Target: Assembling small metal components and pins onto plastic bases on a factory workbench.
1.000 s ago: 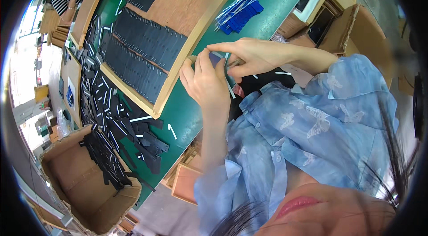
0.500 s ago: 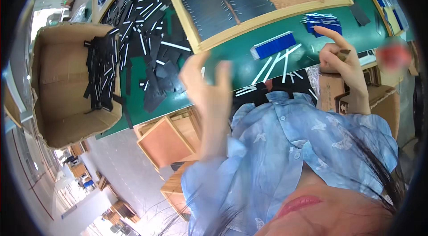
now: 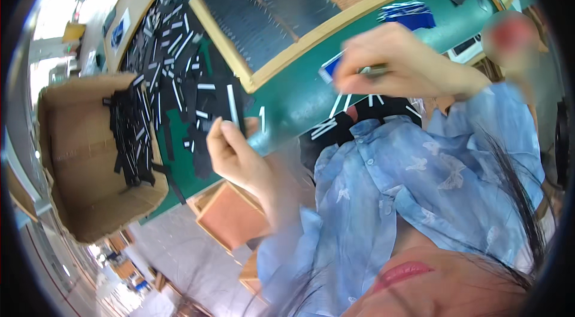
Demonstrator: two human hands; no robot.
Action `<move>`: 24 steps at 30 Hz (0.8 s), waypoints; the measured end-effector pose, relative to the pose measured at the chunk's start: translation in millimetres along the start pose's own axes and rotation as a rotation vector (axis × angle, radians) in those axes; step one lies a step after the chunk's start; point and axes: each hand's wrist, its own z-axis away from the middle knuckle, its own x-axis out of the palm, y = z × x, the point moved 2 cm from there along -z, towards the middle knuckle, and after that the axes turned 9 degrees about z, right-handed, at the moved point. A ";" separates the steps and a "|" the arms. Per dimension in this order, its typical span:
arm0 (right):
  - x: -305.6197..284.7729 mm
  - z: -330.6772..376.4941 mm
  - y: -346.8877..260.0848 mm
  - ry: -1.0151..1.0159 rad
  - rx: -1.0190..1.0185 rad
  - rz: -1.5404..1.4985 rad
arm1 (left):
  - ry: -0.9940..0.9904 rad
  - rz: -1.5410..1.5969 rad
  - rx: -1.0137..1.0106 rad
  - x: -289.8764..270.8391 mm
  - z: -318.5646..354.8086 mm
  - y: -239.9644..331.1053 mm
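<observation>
Left hand (image 3: pixel 242 164) pinches a white-edged black strip (image 3: pixel 232 101), its fingers spread and blurred half a second ago; from my remote post, one piece looks newly picked up. Right hand (image 3: pixel 392 59), fingers now curled, is over a blue bundle (image 3: pixel 327 71); whether it grips anything, I cannot tell. Beyond, a wooden frame (image 3: pixel 223 50) with black sheets (image 3: pixel 257 11) and a dark heap (image 3: pixel 176 53) occupy the green surface (image 3: pixel 287 98).
</observation>
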 end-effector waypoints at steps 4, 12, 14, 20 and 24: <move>9.7 -22.9 0.0 0.143 -0.029 0.055 | -0.314 0.379 -0.257 60.8 30.0 -0.5; -20.2 -23.6 6.8 -0.151 -0.029 0.258 | -0.495 0.209 -0.175 69.9 22.4 8.2; -16.1 -16.1 16.9 -0.065 -0.122 0.447 | -0.521 0.230 -0.214 74.5 22.2 4.8; -5.1 -8.9 16.2 0.400 -0.449 0.786 | -0.549 0.465 -0.348 85.8 32.7 9.5; 2.6 -10.5 21.8 0.492 -0.613 0.840 | -0.457 0.442 -0.344 88.8 35.9 6.1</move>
